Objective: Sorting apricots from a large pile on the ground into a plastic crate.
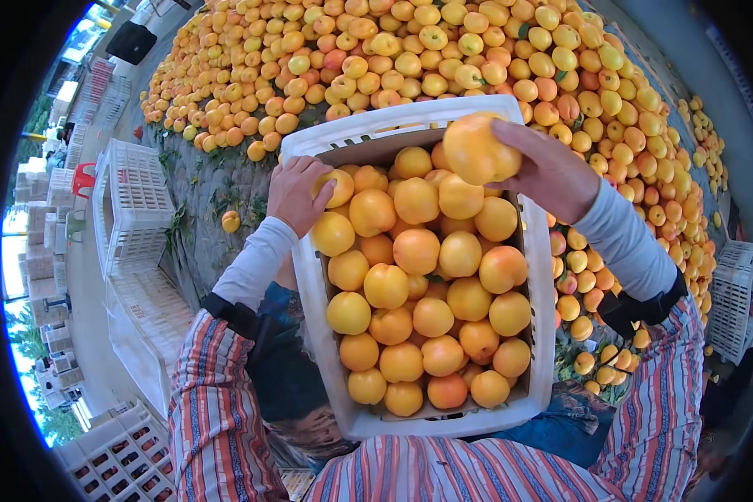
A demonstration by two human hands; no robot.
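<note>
A white plastic crate (544,335), lined with cardboard, stands in front of my body and holds many yellow-orange peaches (416,253). Above its far right corner, my right hand (544,159) grips one large peach (479,149), thumb across its top. At the far left corner, my left hand (299,192) is over the crate's rim, with thumb and fingers around a peach (336,189) at the edge of the load. The undersides of both held peaches are hidden.
Beyond the crate spreads a big heap of peaches (376,50), reaching down the right side. White crates (138,188) stand at the left, one with dark contents (117,460) at the lower left, and another crate (735,293) at the right. A single peach (230,221) lies on the grey ground cover.
</note>
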